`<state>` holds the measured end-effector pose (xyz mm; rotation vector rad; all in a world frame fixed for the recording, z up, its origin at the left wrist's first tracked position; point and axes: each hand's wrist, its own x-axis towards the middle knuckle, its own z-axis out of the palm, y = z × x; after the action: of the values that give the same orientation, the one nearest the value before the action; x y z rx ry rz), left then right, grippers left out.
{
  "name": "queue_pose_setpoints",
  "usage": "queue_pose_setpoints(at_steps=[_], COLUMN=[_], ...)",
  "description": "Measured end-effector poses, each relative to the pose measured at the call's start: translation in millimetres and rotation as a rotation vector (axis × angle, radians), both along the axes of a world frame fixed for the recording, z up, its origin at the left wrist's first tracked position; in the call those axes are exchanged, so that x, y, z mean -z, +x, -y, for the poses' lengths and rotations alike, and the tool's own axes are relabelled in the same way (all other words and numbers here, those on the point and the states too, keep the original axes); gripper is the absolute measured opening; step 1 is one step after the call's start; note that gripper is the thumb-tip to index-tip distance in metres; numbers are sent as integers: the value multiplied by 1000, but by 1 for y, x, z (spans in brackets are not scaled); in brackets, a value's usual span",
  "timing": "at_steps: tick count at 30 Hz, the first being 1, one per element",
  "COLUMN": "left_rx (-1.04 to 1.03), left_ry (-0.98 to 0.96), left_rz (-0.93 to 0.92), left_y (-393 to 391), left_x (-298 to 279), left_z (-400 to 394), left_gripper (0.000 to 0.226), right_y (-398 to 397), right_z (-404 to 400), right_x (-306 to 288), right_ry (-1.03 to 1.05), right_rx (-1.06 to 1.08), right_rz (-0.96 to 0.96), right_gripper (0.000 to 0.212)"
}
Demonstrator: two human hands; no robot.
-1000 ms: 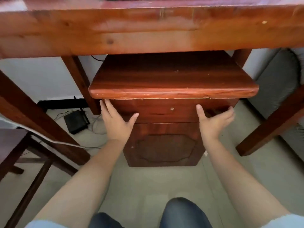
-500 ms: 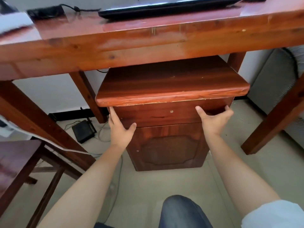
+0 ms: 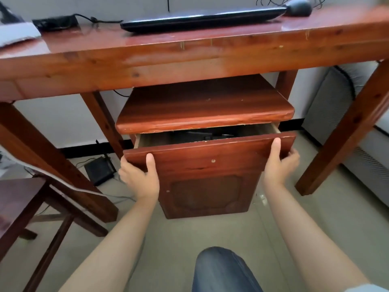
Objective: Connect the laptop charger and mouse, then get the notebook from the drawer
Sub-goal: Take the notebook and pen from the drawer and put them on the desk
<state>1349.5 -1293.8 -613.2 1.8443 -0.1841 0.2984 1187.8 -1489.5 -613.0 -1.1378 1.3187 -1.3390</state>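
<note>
Left hand [image 3: 140, 178]: I see it gripping the left end of the drawer front, thumb on the face.
Right hand [image 3: 280, 163]: gripping the right end the same way.
Drawer [image 3: 210, 157]: partly open under the desk [image 3: 189, 57].
Inside: dark things; I can't pick out a notebook.
Laptop [image 3: 202, 17]: shut, on the desk.
Mouse [image 3: 299, 7]: just beside it.

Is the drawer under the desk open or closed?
Partly open. The drawer front sits forward of the cabinet, showing a dark gap; both hands, left hand and right hand, grip it.

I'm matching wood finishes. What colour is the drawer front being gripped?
Dark reddish-brown wood, glossy; the drawer front shows best in the head view.
</note>
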Motion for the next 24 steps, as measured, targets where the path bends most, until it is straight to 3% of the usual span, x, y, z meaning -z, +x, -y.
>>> queue_pose_setpoints(at_steps=[5,8,10,12,14,17,19,21,24], left_rx=[-24,58,140,172,232,418,566,714,814], left_ry=[-8,-6,0,110,402,854,990,1034,998], left_rz=[-27,-14,2,76,352,813,831,765,886], left_y=[-22,-29,-34,-35,-32,-22,-15,-12,-10], left_x=[10,16,15,10,4,-12,-26,-33,-22], left_z=[-19,-32,-38,-44,-49,-48,-46,-46,-52], left_gripper=[66,67,78,90,93,64,35,26,53], right_y=[-29,-42,-48,-52,-54,-50,-47,-46,-52], right_z=[-17,-26,-34,-39,-43,-43,-41,-41,-41], right_x=[5,17,18,13,5,-8,-16,-21,-18], right_ry=[91,126,108,-27,-334,-663,-774,-813,-878], right_rx=[60,19,-23,-34,-94,-295,-422,-583,-737], right_rz=[132,109,67,-87,-346,-880,-1060,-1146,-1198], right_gripper=[47,46,46,51,57,51,45,43,40])
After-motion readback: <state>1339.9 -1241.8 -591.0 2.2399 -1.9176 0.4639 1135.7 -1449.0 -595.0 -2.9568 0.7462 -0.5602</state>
